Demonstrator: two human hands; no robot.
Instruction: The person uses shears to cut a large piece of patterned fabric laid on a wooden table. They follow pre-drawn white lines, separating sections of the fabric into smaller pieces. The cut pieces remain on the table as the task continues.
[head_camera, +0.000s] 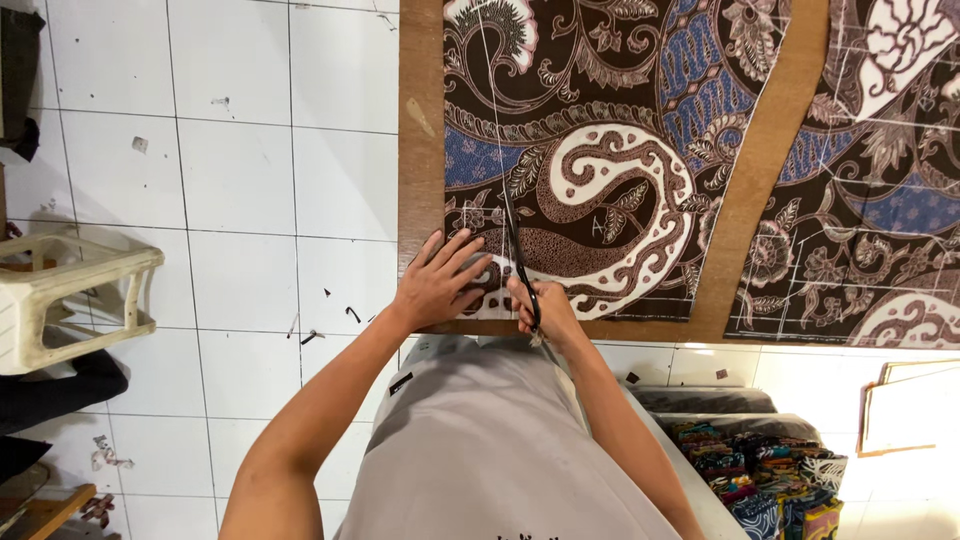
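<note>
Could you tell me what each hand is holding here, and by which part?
Right hand grips scissors by the handles; left hand only presses flat on the patterned fabric.

A: What's the person wearing?
B: Grey tee (500, 450), plain fabric, short sleeves w/ both forearms bare from approx the elbow down.
A: Any markings?
B: Small dark tab or label on the chest, left side (401, 383). Dark print at the shirt's bottom edge, cut off by the frame, can't make it out.
A: Hands?
B: Left grip (437, 285) & right grip (545, 312) both bare, no gloves. No watch or rings visible.
</note>
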